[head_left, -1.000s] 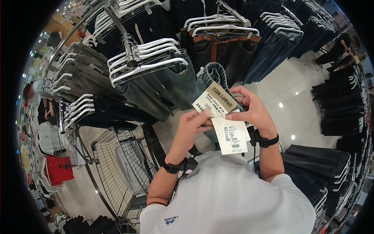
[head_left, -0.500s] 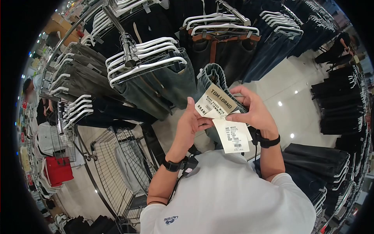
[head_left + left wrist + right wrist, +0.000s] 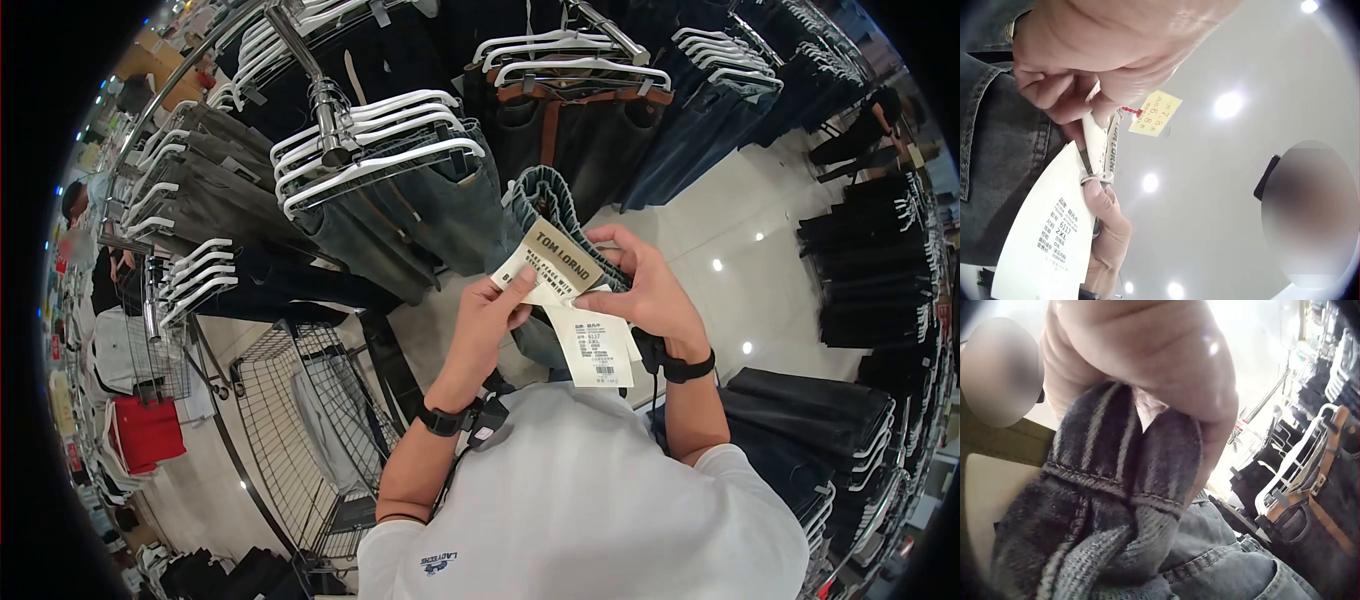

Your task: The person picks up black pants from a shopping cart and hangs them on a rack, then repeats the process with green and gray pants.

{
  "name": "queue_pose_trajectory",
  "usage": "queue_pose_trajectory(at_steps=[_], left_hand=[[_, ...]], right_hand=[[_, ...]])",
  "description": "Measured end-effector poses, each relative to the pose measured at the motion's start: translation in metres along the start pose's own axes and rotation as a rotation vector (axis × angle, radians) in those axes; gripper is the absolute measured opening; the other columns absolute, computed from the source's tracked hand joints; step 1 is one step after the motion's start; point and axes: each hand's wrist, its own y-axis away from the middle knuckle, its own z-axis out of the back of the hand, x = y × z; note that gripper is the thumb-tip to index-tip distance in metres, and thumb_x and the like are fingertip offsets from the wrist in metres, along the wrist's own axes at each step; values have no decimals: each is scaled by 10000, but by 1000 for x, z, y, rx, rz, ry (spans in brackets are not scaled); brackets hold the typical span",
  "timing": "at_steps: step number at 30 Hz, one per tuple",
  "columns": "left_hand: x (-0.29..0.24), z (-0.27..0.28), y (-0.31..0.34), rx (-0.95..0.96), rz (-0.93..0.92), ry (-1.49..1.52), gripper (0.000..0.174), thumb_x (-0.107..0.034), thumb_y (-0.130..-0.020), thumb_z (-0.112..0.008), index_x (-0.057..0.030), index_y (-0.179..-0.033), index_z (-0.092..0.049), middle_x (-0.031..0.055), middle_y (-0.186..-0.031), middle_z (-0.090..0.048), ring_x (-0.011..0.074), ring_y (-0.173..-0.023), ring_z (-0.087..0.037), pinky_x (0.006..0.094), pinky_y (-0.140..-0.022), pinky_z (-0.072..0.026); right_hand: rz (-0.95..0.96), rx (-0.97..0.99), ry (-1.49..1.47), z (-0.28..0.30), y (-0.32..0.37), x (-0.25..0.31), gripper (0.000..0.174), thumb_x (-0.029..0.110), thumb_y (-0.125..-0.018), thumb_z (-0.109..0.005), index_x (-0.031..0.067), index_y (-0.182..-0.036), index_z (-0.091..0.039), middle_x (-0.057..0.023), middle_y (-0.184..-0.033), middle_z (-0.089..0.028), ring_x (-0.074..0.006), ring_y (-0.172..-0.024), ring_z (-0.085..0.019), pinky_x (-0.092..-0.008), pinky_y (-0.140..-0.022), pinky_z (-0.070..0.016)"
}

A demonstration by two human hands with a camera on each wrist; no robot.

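A pair of jeans [image 3: 545, 200] with a gathered elastic waistband [image 3: 1100, 440] hangs from my right hand [image 3: 655, 295], whose fingers and thumb grip the waistband. From it hang paper tags: a brand tag [image 3: 562, 258] reading TOM LORND and a white label [image 3: 597, 350] with small print and 2XL. My left hand [image 3: 485, 328] pinches the lower left corner of the brand tag, thumb on top. In the left wrist view my right thumb [image 3: 1099, 199] lies at the tag's string, beside the label [image 3: 1047, 231]. A small yellow tag [image 3: 1155, 114] dangles nearby.
Jeans on white hangers [image 3: 390, 165] hang from a metal rail arm ahead, with brown-belted trousers [image 3: 580, 120] beside them. A wire shopping cart [image 3: 300, 420] holding a grey garment stands at lower left. Dark folded trousers [image 3: 780, 430] hang at right. Other people stand farther off.
Half a second ago my left thumb was lifted off the brand tag; now it presses on the tag's corner again. My right hand keeps its hold on the waistband.
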Motion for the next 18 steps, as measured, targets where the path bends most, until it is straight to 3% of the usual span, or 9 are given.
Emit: queue_pose_trajectory(at_steps=[3,6,12,18], left_hand=[[-6,1,12,89,-19,-7,190,-175,-959,-756,-3,-1037,-740,43,-902,-742,31,-565,-552,202,-465,-368],[-5,5,10,133,-26,-2,196,-76,-904,-796,20,-1065,-736,59,-897,-749,33,-512,-538,196,-428,-365],[-4,-1,16,101,-12,-6,208,-25,-871,-806,38,-1060,-743,86,-924,-765,40,-537,-581,186,-458,-428],[-5,-4,19,64,-8,-44,147,-8,-875,-793,33,-1012,-759,88,-909,-767,55,-535,-586,191,-442,-390]], right_hand=[[-13,-32,1,2,5,3,659,-39,-729,-852,0,-1313,-546,-81,-1086,-726,-124,-1018,-667,-274,-903,-503],[-19,-37,7,3,0,3,656,-37,-730,-852,-2,-1310,-549,-84,-1099,-725,-130,-1031,-668,-276,-907,-502],[42,-43,5,2,1,5,653,-34,-729,-849,-5,-1308,-548,-92,-1104,-729,-129,-1032,-670,-277,-908,-501],[24,-48,31,4,0,4,610,-34,-743,-836,-16,-1283,-555,-109,-1115,-719,-137,-1065,-653,-296,-906,-507]])
